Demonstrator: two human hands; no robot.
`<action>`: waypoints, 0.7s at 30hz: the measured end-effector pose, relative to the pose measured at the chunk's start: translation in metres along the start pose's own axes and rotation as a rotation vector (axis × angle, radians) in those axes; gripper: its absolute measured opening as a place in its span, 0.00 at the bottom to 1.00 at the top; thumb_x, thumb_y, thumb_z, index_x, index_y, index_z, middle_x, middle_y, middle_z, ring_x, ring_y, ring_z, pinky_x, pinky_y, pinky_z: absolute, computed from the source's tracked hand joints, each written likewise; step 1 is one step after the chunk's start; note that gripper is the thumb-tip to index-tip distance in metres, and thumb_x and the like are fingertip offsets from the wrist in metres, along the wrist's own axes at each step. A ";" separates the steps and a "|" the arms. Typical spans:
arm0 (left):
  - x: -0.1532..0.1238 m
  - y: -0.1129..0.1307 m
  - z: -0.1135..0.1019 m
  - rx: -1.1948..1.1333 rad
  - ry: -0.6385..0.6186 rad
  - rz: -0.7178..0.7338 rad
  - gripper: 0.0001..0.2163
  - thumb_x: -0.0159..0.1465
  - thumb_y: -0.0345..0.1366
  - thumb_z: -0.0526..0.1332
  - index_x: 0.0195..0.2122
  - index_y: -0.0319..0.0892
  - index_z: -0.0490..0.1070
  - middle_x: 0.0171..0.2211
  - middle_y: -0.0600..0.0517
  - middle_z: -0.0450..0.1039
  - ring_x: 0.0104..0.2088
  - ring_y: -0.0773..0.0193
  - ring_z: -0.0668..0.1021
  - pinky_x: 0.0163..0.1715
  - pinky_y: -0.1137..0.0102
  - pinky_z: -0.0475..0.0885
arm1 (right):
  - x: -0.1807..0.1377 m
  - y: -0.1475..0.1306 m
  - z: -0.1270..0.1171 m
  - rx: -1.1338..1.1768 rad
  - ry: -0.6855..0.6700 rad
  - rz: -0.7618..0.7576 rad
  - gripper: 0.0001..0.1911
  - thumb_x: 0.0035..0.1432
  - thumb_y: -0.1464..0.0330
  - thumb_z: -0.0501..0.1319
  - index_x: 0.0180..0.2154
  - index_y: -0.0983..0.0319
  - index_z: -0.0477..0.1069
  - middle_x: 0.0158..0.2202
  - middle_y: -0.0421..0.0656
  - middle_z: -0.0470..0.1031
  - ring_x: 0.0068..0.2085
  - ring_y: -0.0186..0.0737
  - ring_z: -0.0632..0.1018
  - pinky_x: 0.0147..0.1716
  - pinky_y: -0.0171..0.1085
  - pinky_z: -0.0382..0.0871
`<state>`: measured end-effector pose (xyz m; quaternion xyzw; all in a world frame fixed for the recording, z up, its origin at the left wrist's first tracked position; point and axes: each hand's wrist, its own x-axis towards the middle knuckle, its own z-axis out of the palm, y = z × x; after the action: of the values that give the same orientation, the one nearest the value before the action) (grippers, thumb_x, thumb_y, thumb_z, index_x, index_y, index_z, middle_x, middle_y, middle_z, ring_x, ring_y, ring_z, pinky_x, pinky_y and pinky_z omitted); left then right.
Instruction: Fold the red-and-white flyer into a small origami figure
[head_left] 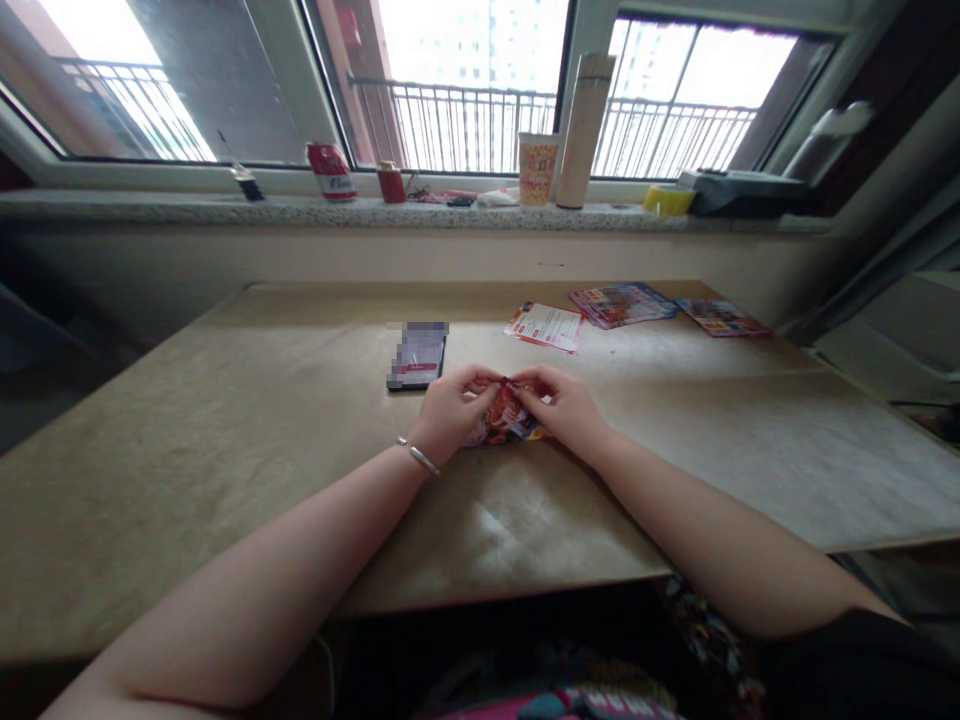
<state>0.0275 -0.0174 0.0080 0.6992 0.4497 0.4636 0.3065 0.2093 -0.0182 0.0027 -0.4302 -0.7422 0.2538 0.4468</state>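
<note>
The table (187, 430) supports the phone (418, 356), the reference for all positions. Printed stack (626, 303): right of the phone, farther from the person. Left hand (454, 405): just nearer than the phone, thumb and fingers pinching the upper edge of the colourful printed piece (506, 415). Right hand (566, 400): nearer and right of the phone, pinching the same edge. The piece sits between both hands, nearer and right of the phone.
</note>
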 end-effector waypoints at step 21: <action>0.006 -0.012 0.000 -0.125 -0.158 -0.169 0.10 0.55 0.39 0.63 0.35 0.38 0.73 0.32 0.49 0.78 0.34 0.63 0.80 0.37 0.68 0.75 | 0.021 0.000 0.006 -0.260 -0.098 0.054 0.06 0.53 0.68 0.59 0.28 0.62 0.73 0.29 0.39 0.74 0.30 0.32 0.71 0.30 0.32 0.62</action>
<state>0.0246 -0.0073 -0.0002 0.6728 0.4515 0.4069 0.4218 0.1995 0.0005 0.0094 -0.4913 -0.7780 0.1883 0.3434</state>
